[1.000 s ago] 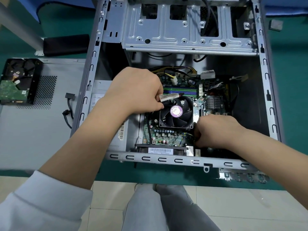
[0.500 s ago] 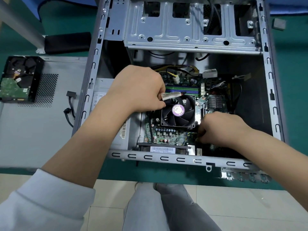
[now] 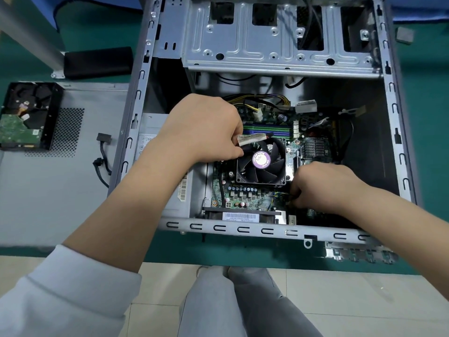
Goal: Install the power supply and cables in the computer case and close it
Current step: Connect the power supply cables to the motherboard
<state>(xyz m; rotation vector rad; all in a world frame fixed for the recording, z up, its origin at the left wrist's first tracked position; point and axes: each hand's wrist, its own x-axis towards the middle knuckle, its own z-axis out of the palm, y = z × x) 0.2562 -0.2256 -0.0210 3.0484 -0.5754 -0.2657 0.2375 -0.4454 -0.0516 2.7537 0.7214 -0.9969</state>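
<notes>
The open grey computer case [image 3: 243, 228] lies on its side on the green table. Inside sits the motherboard [image 3: 245, 195] with a black CPU fan [image 3: 261, 162]. The grey power supply [image 3: 148, 142] sits in the case's left part, mostly under my left arm. My left hand [image 3: 204, 127] holds a cable with a white label [image 3: 252, 138] above the fan. My right hand [image 3: 323, 186] pinches a small black connector [image 3: 289, 197] against the board just right of the fan's near corner. Yellow and black power cables [image 3: 257, 99] lie at the board's far edge.
The case's side panel [image 3: 48, 181] lies flat to the left with a hard drive [image 3: 25, 115] on it and a black SATA cable [image 3: 103, 152] hanging over the case wall. A metal drive cage [image 3: 279, 45] spans the case's far end. A black block [image 3: 97, 62] lies beyond the panel.
Both hands stay almost where they were. The right hand has shifted slightly toward the board's near edge while it keeps its pinch on the connector.
</notes>
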